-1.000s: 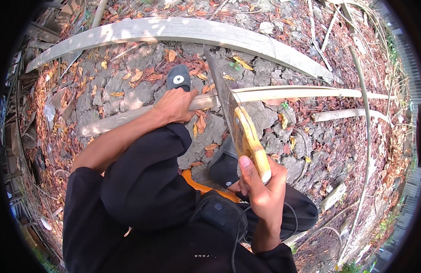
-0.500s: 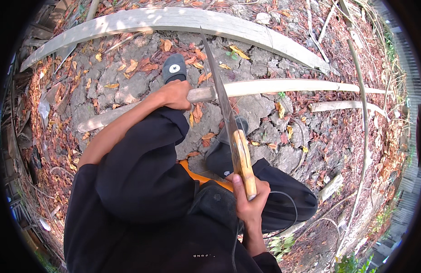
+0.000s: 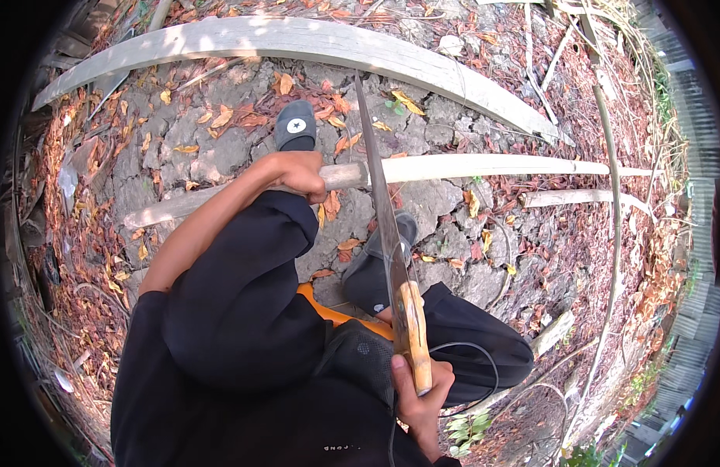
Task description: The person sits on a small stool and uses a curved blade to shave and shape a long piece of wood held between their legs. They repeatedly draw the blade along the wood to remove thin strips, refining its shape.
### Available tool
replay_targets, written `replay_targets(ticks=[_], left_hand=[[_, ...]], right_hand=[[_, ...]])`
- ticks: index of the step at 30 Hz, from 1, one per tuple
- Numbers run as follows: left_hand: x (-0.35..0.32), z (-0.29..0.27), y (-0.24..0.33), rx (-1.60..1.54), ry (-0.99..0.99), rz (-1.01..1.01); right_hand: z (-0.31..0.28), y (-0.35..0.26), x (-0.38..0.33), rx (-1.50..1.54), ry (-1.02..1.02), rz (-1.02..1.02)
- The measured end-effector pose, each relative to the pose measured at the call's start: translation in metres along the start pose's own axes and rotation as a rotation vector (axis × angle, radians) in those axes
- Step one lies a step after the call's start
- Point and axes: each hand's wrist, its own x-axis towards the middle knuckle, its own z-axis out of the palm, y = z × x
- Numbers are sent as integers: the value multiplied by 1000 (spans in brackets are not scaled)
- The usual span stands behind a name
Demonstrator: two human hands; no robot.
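Note:
My left hand (image 3: 297, 173) is closed around a long wooden pole (image 3: 346, 177), beside my bent left knee. The pole is grey and rough left of the saw, pale and smooth to its right. In my right hand (image 3: 422, 389) is a hand saw (image 3: 381, 198), gripped by its yellowish wooden handle. Its long, tapering metal blade lies across the pole, where grey wood meets pale, and points away from me. Whether the teeth have cut into the wood cannot be made out.
A broad grey plank (image 3: 297, 37) lies across the far side. A shorter stick (image 3: 570, 198) and a thin upright-looking branch (image 3: 615, 194) are on the right. My dark slide sandals (image 3: 296, 124) rest on cracked, leaf-strewn soil. Corrugated sheeting (image 3: 698, 156) borders the right.
My right hand has pulled the saw back toward me, so the blade tip no longer overlaps the far plank. My left hand keeps its grip on the pole.

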Motion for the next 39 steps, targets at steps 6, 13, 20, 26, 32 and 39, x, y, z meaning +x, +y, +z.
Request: replay_targets(ticks=[6, 13, 20, 26, 32, 39], left_hand=[[-8, 1, -9, -38, -40, -92], [-10, -14, -4, -197, -263, -82], [-7, -9, -9, -429, -390, -180], [-13, -10, -7, -370, -290, -137], [-24, 0, 6, -77, -94, -100], [-29, -9, 8, 33, -30, -82]], right_hand=[[-21, 20, -22, 108, -54, -24], [-6, 19, -31, 428, 15, -123], [6, -7, -14, 27, 117, 28], [-21, 6, -70, -66, 160, -60], [35, -7, 3, -144, 103, -166], [-2, -2, -43, -61, 135, 36]])
